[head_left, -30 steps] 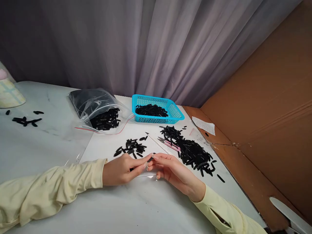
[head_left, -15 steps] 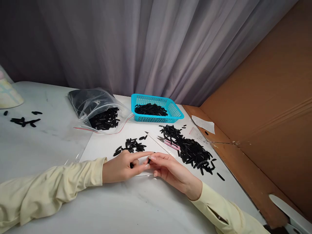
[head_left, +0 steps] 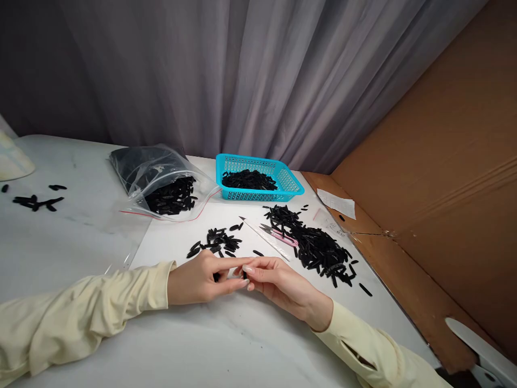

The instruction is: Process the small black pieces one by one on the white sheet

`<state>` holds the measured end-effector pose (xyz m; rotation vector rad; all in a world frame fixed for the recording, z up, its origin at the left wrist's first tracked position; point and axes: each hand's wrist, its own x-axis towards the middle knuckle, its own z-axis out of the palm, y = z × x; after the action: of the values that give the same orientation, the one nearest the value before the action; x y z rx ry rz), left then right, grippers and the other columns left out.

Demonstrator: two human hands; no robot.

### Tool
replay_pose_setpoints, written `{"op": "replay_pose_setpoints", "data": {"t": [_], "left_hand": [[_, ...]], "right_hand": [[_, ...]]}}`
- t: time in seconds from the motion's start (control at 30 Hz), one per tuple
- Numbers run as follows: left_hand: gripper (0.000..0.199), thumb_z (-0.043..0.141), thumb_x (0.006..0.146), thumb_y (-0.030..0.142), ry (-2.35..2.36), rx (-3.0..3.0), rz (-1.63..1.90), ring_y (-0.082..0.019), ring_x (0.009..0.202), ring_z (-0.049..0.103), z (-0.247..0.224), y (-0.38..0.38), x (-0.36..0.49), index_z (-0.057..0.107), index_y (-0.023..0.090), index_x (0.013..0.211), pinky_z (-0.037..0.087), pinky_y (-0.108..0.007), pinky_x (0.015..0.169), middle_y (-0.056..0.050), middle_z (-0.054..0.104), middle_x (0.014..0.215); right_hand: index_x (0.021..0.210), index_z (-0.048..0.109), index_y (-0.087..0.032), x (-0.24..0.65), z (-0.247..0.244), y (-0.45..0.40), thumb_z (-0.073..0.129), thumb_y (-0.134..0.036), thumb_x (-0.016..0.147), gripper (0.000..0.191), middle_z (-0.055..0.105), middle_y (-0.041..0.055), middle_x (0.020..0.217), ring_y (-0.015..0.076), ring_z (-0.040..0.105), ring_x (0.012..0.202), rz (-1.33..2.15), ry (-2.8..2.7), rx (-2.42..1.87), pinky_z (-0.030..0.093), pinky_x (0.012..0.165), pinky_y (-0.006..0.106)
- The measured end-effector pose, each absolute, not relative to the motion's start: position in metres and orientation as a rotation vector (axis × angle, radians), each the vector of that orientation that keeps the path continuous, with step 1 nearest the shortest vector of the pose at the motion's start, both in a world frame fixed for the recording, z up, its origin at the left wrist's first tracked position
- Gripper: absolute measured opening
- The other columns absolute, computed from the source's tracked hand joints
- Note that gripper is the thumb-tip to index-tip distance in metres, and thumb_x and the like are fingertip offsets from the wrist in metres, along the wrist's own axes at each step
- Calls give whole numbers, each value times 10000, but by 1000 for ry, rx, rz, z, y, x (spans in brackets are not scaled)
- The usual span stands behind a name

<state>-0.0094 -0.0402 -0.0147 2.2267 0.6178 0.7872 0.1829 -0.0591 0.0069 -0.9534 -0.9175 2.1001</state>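
Observation:
My left hand (head_left: 208,276) and my right hand (head_left: 283,280) meet over the near edge of a white sheet. Between the fingertips of my right hand is a small black piece (head_left: 244,274), and my left fingertips touch it too. Another dark piece shows within the curl of my left hand. Just beyond the hands lies a small group of black pieces (head_left: 218,240). To the right spreads a larger heap (head_left: 319,245), with pink thread snips (head_left: 283,236) at its left side and a pointed white tool (head_left: 264,237) beside them.
A blue basket (head_left: 262,195) holding black pieces stands at the back. Left of it lies an open zip bag (head_left: 161,188) of black pieces. More pieces (head_left: 38,202) are scattered far left. A paper slip (head_left: 336,203) rests near the cardboard wall (head_left: 436,134).
The fingers of both hands have drawn closer together around the small piece. A single black piece now shows on the sheet just beyond my right hand. The view has shifted slightly.

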Motion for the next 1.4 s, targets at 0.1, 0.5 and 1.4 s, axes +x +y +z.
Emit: {"op": "replay_pose_setpoints", "data": {"t": [0.1,0.5,1.4], "left_hand": [[404,498,874,216,597,2232,813,-57,419,286,-15,-41,-10,542,119,1264,302,-130,420,84,366,472],[379,473,884,174,503,2283,907,-58,408,302,-15,-41,-9,555,88,1244,305,-129,393,56,484,459],[353,444,890,183,573,2237,894,-67,414,182,-4,-40,-10,609,57,1176,215,-151,343,91,305,435]], "right_hand": [[722,727,-110,183,8,-59,762,-261,681,160,661,57,818,83,544,674,2105,-966,-955,429,665,215],[762,735,-138,184,8,-59,717,-301,731,167,658,72,886,127,539,801,2093,-1137,-894,402,626,219],[733,699,-93,190,12,-58,713,-177,727,86,607,5,670,54,499,550,2170,-930,-923,387,580,208]]}}
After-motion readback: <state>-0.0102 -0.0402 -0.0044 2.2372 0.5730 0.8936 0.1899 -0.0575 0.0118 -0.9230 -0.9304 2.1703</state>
